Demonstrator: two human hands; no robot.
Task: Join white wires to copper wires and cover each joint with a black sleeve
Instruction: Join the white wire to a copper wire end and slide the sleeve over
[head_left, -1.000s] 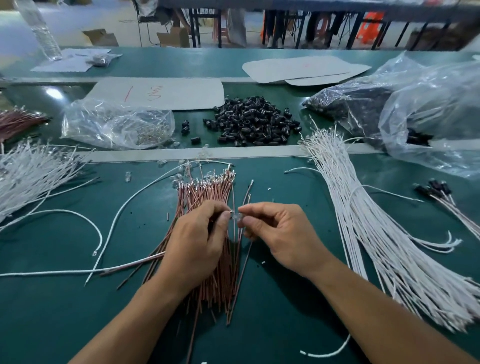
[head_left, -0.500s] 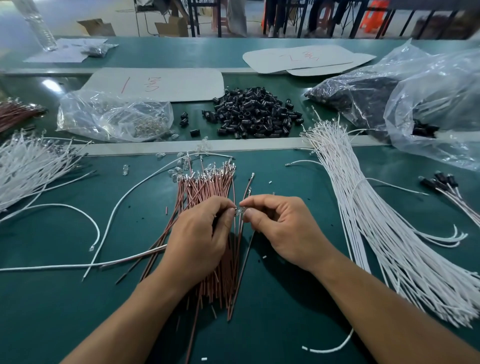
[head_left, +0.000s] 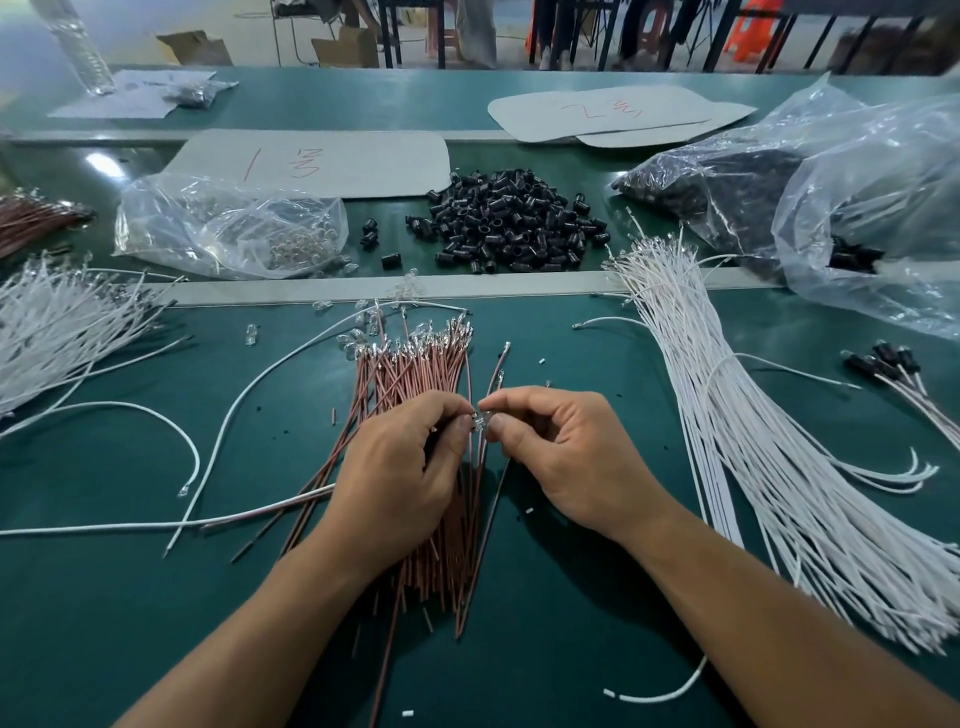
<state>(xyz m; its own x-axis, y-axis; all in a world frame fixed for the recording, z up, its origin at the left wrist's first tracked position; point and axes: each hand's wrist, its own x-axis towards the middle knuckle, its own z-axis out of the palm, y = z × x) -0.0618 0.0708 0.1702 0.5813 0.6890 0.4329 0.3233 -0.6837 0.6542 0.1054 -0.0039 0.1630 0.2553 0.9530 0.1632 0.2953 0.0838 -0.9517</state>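
Over copper wires, left hand and right hand pinch a clear piece.

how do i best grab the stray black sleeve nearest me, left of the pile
Pinch the stray black sleeve across its short barrel, coming straight down from above. It lies clear of the pile on bare green mat, so fingertips should fit on either side; it looks too small for any other hold.

Bright overhead light, soft shadows, bowed edges
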